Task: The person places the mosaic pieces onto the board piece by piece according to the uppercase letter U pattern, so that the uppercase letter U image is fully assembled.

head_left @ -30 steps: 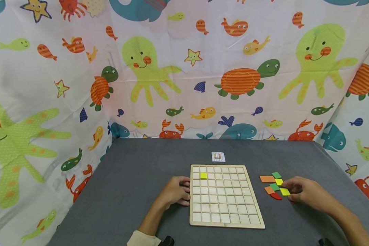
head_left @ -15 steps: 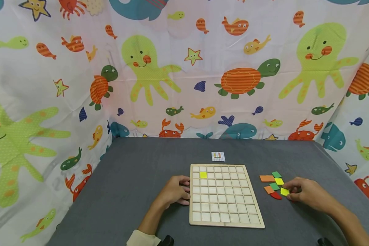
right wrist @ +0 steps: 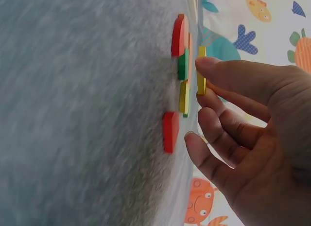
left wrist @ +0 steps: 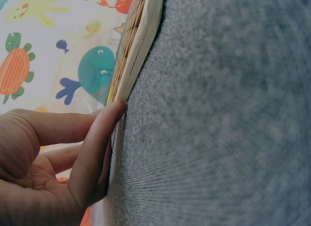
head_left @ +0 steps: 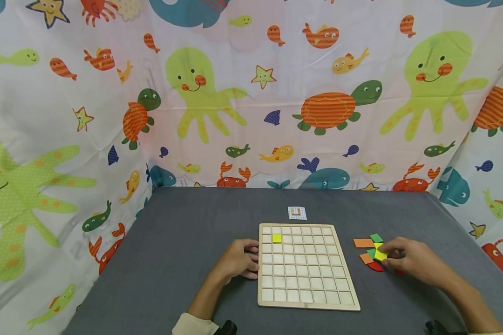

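The fingers of my left hand (head_left: 240,260) touch the left edge of a wooden grid board (head_left: 305,270), seen close in the left wrist view. One yellow square tile (head_left: 277,238) lies in a cell near the board's upper left. To the right of the board, my right hand (head_left: 417,259) pinches another yellow tile (right wrist: 201,78) between thumb and fingers, raised off the table. Just beneath it lie an orange rectangle (head_left: 363,243), an orange square (head_left: 365,258), green tiles (head_left: 376,237), a red rounded piece (head_left: 375,266) and a further yellow tile, partly covered.
Behind the board a small card (head_left: 297,213) bears a printed grid and a coloured U-shaped pattern. A red block (right wrist: 170,132) stands nearest my right fingertips in the right wrist view. A patterned sea-animal curtain (head_left: 251,102) closes off the grey table's (head_left: 209,209) back and sides.
My right hand has lifted the yellow tile from the table and moved it slightly left, over the other pieces. My left hand stays at the board's edge.
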`<control>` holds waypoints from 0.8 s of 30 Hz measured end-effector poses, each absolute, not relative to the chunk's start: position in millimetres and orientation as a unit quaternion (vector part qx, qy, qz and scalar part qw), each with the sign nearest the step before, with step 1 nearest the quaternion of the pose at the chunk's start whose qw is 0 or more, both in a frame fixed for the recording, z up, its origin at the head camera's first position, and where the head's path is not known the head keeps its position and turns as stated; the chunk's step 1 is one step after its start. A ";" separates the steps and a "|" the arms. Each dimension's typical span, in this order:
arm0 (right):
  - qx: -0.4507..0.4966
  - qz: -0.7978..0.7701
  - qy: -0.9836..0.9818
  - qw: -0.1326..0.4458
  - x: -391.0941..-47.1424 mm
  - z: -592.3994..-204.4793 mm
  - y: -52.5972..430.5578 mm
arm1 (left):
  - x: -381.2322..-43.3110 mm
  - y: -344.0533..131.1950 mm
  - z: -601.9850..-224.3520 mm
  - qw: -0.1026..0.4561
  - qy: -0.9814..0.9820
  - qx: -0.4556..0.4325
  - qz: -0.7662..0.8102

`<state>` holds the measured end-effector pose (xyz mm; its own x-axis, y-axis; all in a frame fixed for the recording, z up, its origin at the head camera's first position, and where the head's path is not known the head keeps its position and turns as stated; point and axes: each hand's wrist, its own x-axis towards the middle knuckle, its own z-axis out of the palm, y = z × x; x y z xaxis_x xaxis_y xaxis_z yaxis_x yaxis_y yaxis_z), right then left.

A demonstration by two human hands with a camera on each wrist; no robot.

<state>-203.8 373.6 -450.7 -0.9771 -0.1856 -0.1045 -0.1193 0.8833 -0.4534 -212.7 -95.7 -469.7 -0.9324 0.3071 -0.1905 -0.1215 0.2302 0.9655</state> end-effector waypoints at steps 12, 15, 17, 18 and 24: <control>-0.117 -0.252 0.960 0.042 -208.9 -446.0 344.4 | -211.9 -95.5 -469.3 0.172 0.765 0.061 0.618; -0.124 -0.262 0.956 0.036 -211.1 -444.3 334.3 | -212.0 -95.7 -469.0 0.172 0.765 0.060 0.618; -0.129 -0.271 0.953 0.033 -212.5 -443.2 327.3 | -212.1 -95.9 -468.7 0.172 0.765 0.060 0.618; -0.132 -0.274 0.952 0.031 -213.4 -442.8 323.9 | -212.2 -96.0 -468.8 0.173 0.765 0.060 0.618; -0.143 -0.299 0.943 0.029 -217.0 -440.6 305.5 | -211.5 -94.4 -469.3 0.173 0.762 0.061 0.621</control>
